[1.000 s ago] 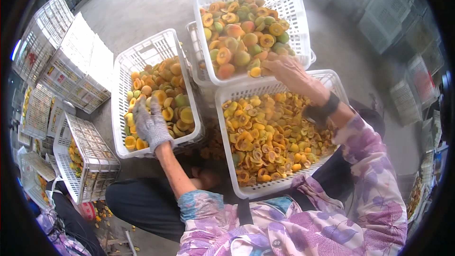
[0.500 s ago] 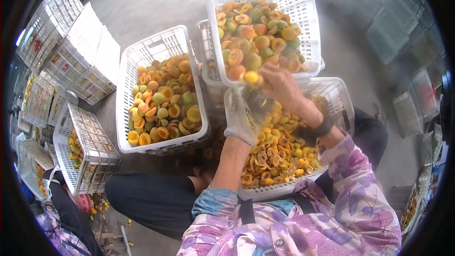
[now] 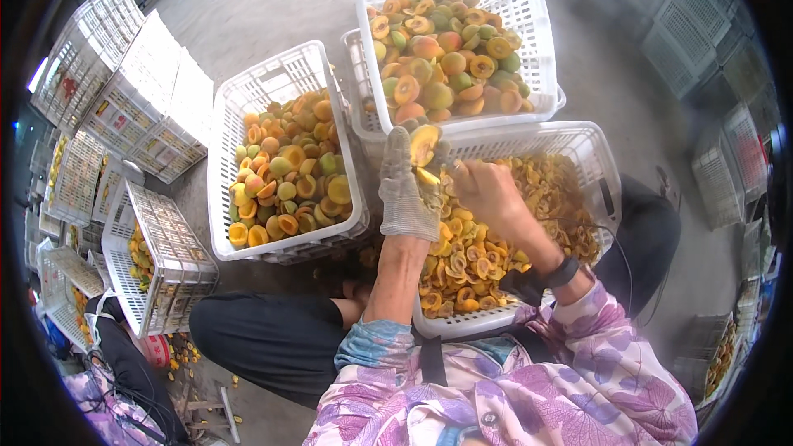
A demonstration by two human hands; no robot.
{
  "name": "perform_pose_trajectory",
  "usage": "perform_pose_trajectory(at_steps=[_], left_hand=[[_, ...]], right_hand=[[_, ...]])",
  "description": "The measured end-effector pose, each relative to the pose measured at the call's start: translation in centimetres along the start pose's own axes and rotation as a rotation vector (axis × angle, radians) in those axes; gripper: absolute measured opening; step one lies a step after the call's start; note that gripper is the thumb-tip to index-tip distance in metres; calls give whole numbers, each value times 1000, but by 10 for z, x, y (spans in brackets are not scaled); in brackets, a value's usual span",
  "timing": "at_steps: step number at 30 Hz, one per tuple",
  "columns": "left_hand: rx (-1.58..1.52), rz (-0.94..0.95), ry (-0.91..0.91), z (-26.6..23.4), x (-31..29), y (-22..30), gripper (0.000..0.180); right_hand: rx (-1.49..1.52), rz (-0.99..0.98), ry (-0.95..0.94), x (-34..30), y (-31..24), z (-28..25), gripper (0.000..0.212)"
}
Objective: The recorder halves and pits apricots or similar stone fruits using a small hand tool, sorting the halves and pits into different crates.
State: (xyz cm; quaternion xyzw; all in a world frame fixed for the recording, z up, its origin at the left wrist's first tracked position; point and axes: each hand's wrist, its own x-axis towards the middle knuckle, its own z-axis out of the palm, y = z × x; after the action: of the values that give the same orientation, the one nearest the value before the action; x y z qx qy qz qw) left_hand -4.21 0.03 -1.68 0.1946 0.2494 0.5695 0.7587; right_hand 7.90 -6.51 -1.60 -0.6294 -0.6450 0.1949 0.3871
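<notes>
My left hand (image 3: 406, 186), in a pale knitted glove, is closed around an apricot half (image 3: 424, 145) with its cut face showing. A thin yellow piece of fruit (image 3: 427, 176) lies just below it, by the fingers. Close on the right, my bare right hand (image 3: 489, 196) has its fingers curled shut; whatever they grip is hidden. Both hands are over a white crate (image 3: 601, 149) of yellow-orange apricot pieces (image 3: 471, 260). Beyond them a tilted white crate (image 3: 541, 41) holds cut apricots (image 3: 450, 62).
Left of my hands stands another white crate (image 3: 216, 173) with hollowed apricot halves (image 3: 289, 169). Stacked crates (image 3: 144, 91) rise at far left, near a leaning crate (image 3: 178, 272). Another person's leg (image 3: 132, 363) shows at lower left, near fruit pieces scattered on the floor. More crates line the right.
My right hand has moved down and right, away from the far crate's rim. The left hand has turned upright and now shows an apricot half. The round yellow-orange fruit piece by the right fingers is gone.
</notes>
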Motion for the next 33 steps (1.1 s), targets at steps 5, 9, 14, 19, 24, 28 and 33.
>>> perform_pose_trajectory(at_steps=[5,9,14,19,24,28,33], left_hand=[[-99,-121,46,10,-7,5,42],[-84,-96,30,13,-15,5,44],[32,-84,-70,9,-14,2,46],[72,-53,13,13,-18,5,46],[86,-59,53,9,-17,2,44],[76,-48,118,11,-16,2,40],[14,32,166,5,-14,-12,35]], right_hand=[[-340,-9,264,-9,-16,18,22],[-423,26,289,0,-21,19,29],[-467,28,238,3,-19,22,33],[-383,16,49,2,-17,16,29],[-182,-25,-131,-1,-7,6,26],[-85,-28,-185,3,-16,-5,22],[-48,-3,-282,-3,-20,-17,21]])
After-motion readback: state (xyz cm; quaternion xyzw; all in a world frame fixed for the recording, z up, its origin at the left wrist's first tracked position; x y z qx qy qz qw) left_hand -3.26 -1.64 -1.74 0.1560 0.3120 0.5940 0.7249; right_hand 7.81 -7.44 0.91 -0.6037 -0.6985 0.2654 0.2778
